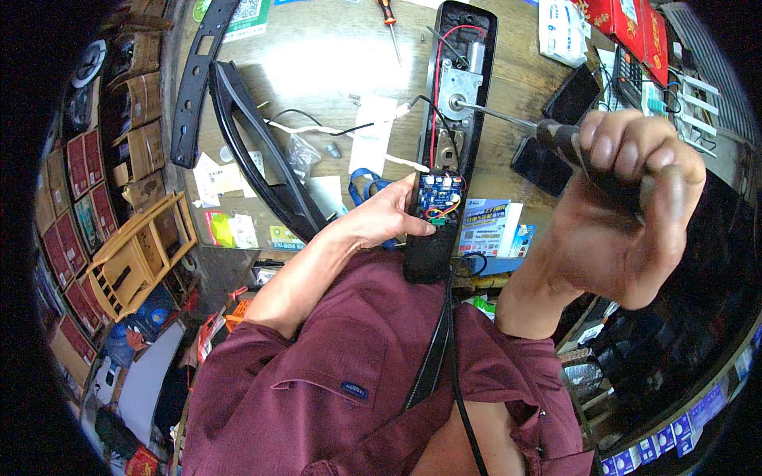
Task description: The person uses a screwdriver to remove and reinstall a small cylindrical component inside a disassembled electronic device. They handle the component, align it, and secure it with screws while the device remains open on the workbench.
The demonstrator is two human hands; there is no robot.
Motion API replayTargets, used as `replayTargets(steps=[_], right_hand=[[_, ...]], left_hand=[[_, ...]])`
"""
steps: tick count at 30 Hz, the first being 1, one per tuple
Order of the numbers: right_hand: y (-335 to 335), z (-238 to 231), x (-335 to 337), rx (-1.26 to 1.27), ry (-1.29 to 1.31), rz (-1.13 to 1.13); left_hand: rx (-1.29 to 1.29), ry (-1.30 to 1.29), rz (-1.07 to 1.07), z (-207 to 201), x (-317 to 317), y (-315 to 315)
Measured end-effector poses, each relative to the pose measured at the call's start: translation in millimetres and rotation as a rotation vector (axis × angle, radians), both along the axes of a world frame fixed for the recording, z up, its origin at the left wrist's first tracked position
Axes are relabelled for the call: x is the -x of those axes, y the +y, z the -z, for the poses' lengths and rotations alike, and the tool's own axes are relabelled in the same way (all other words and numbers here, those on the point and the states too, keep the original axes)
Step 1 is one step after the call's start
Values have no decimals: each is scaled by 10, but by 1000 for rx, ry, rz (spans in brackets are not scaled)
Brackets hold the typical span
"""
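A long black lock housing [485,67] lies lengthwise on the table, its open inside facing up. Within it are a metal mechanism [470,82] with a round hub, red and black wires and, lower down, a blue circuit board [439,195]. My left hand [382,216] is closed round the lower end of the housing, thumb beside the board. In my right hand [635,170], partly blurred, is a screwdriver [510,119] gripped by its dark handle. Its shaft points left, and the tip appears to meet the hub; exact contact cannot be told.
Left of the housing lie a black curved frame [252,151], a clear plastic bag [301,156] and a blue ring-shaped item [365,189]. Another screwdriver [390,24] rests at the far side. Two phones [572,95], a white packet [563,33] and red boxes [627,28] sit right. A black cable [451,349] hangs over my front.
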State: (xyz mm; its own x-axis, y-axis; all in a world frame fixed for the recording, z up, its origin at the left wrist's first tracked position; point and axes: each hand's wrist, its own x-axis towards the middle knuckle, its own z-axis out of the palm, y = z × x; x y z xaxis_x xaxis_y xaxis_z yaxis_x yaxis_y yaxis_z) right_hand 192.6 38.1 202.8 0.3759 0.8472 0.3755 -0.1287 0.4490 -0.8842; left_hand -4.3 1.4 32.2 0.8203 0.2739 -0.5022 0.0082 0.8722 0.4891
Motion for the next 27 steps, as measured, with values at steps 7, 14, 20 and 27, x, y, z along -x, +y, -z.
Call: replayTargets(steps=[7, 14, 20, 27], right_hand=[[-53, 110, 24, 36, -287, 104], [15, 136, -90, -68, -291, -66], [104, 85, -108, 19, -182, -96], [130, 5, 10, 82, -108, 52]], left_hand=[[38, -3, -26, -53, -8, -21], [84, -22, -24, -41, 0, -36], [57, -22, -16, -28, -1, -35], [103, -25, -2, -14, -3, -46]])
